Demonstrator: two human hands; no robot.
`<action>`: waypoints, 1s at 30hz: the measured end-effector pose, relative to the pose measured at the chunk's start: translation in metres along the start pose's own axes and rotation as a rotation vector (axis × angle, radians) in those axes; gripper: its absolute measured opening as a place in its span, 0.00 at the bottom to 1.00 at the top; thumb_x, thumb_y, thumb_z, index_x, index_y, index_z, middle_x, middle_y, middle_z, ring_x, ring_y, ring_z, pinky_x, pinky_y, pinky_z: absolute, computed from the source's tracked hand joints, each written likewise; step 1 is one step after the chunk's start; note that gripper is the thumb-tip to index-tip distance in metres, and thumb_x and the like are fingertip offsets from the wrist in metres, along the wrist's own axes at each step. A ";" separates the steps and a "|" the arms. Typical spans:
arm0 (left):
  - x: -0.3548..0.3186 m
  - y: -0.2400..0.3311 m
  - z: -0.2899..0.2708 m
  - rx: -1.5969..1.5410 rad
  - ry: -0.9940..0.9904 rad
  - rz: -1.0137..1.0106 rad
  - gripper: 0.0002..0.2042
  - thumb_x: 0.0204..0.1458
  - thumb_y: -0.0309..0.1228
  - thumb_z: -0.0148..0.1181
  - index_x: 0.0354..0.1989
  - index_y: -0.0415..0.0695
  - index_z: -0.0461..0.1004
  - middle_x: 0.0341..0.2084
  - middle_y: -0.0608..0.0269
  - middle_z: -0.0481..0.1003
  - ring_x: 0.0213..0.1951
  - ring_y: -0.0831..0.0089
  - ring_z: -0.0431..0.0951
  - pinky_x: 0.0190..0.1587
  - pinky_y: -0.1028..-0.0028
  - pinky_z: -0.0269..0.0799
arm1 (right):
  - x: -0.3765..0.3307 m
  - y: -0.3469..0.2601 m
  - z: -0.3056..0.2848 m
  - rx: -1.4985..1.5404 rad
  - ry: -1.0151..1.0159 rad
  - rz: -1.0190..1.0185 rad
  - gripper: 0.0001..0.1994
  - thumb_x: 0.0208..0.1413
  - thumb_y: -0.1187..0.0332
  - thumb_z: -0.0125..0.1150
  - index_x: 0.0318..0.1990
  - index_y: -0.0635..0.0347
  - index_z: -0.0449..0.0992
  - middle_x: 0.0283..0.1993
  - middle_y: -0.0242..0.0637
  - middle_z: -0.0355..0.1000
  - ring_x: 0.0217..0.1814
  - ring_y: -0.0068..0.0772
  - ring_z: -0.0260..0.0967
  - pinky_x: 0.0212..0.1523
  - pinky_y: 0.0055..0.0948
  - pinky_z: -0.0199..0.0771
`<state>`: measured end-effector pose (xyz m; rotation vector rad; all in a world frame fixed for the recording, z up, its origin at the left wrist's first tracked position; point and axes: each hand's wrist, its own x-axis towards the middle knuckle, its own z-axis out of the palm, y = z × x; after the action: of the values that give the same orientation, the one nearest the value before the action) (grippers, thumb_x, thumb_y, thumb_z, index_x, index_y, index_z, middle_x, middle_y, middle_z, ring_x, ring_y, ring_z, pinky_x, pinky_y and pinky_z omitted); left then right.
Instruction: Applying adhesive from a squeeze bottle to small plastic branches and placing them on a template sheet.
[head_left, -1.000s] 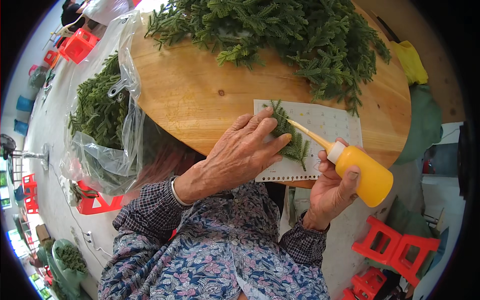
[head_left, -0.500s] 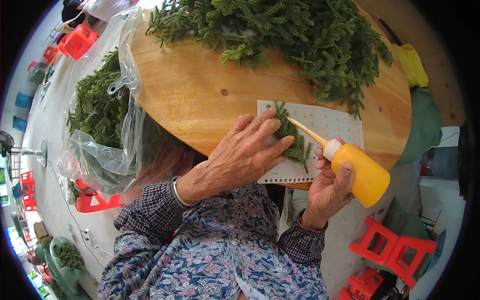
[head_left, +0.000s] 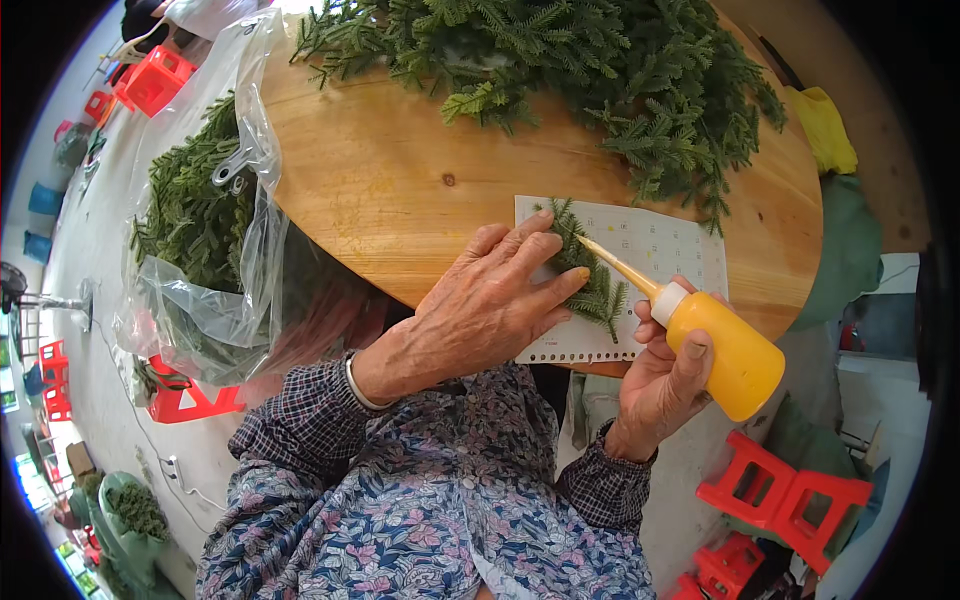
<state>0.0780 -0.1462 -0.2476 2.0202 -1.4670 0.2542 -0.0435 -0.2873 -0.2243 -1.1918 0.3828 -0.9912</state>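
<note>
My left hand (head_left: 490,295) reaches over a small green fir-like sprig (head_left: 604,298), its fingers and thumb holding the sprig down on a white calendar sheet (head_left: 688,248). A yellow-orange smear marks the thumb tip. In my right hand (head_left: 655,395) is a squeeze bottle (head_left: 728,355) full of yellow-orange liquid, gripped round its body and tilted. The bottle's long thin nozzle points up and left, its tip at the upper part of the sprig. Whether the tip touches the needles I cannot tell.
Artificial fir branches (head_left: 690,100) pile up along the far side of the wooden table (head_left: 360,190). A clear plastic bag (head_left: 205,310) of greenery hangs at the table's left edge. Red stools (head_left: 745,480) stand at the lower right, and a yellow cloth (head_left: 822,130) lies at the far right.
The bottle in my right hand has shifted slightly right and down, its nozzle tip moving a little along the sprig. My left hand stays nearly still on the sprig.
</note>
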 end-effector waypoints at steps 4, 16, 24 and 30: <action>0.000 -0.001 0.001 0.012 0.038 0.029 0.14 0.51 0.36 0.57 0.46 0.47 0.72 0.44 0.55 0.64 0.58 0.58 0.64 0.50 0.66 0.61 | -0.002 -0.004 0.003 0.037 0.020 -0.003 0.25 0.51 0.65 0.61 0.55 0.59 0.61 0.48 0.52 0.70 0.32 0.41 0.72 0.29 0.23 0.71; -0.005 0.000 0.001 0.018 0.055 0.027 0.14 0.51 0.36 0.57 0.45 0.47 0.72 0.44 0.55 0.65 0.58 0.58 0.65 0.50 0.66 0.61 | -0.013 0.000 0.008 -0.065 -0.025 -0.081 0.25 0.47 0.71 0.62 0.54 0.59 0.61 0.49 0.56 0.69 0.32 0.42 0.71 0.28 0.25 0.73; -0.007 0.000 0.001 0.013 0.052 0.024 0.14 0.51 0.36 0.58 0.45 0.47 0.73 0.44 0.55 0.65 0.58 0.59 0.65 0.50 0.66 0.61 | -0.017 -0.001 0.010 -0.069 -0.016 -0.057 0.25 0.46 0.73 0.62 0.53 0.59 0.61 0.49 0.56 0.69 0.32 0.42 0.71 0.28 0.25 0.73; -0.007 0.001 0.000 0.011 0.060 0.026 0.14 0.51 0.37 0.58 0.45 0.47 0.73 0.43 0.56 0.65 0.58 0.59 0.65 0.50 0.66 0.61 | -0.019 -0.004 0.009 -0.068 -0.001 -0.042 0.26 0.45 0.73 0.63 0.53 0.58 0.62 0.49 0.56 0.69 0.32 0.43 0.71 0.28 0.25 0.74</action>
<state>0.0742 -0.1406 -0.2510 1.9857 -1.4585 0.3315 -0.0494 -0.2668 -0.2222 -1.2658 0.3951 -1.0208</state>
